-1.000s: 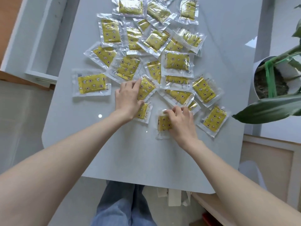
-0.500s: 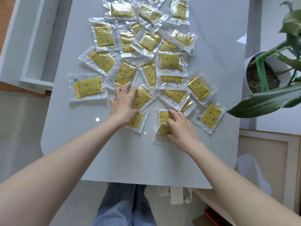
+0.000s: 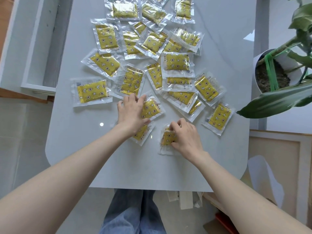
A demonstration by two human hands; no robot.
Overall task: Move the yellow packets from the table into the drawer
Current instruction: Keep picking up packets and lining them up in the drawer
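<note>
Your left hand (image 3: 131, 114) flat, fingers released, on a yellow star-printed plastic packet (image 3: 151, 109), your right hand (image 3: 186, 138) fingers pinching a nearer yellow packet (image 3: 167, 139).

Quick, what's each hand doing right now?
Left hand: open, fingers resting on a yellow packet.
Right hand: fingers curled, pinching the nearest packet.

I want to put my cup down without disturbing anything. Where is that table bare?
The widest bare patch of table lies between the left hand, right hand and near edge. Another strip runs between the yellow packets and the plant pot. Middle and far end are crowded with overlapping packets.
</note>
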